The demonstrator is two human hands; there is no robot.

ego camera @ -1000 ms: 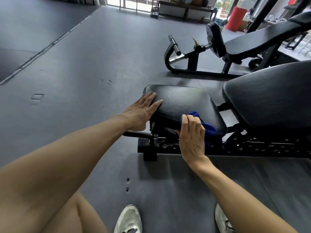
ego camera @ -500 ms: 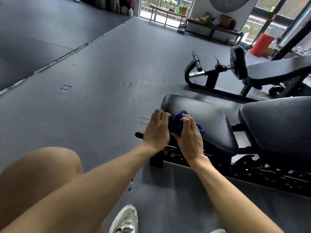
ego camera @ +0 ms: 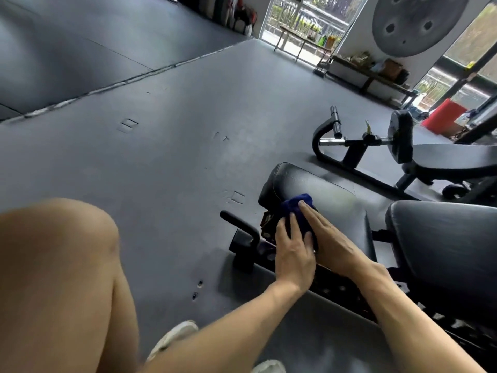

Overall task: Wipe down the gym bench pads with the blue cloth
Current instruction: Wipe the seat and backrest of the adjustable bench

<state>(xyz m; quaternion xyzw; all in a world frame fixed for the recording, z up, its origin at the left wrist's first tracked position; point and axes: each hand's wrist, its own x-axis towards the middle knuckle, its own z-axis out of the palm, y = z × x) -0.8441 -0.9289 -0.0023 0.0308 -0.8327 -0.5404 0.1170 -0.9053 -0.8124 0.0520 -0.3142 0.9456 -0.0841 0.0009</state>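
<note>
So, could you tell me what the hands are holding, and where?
Both hands press the blue cloth against the seat pad's front corner.

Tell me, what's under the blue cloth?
The blue cloth lies on the front corner of the black seat pad. Both hands, left and right, cover its lower part, hiding what's beneath.

Gym, probably: padded benches (ego camera: pixel 317 200), rubber floor (ego camera: pixel 161 130).

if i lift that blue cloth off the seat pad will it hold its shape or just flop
Probably flop: the blue cloth lies bunched and folded over the edge of the seat pad, moulding to its curve. It looks light, since the right hand and left hand press it with flat fingers. On the pad's smooth surface it likely slides easily.
</note>
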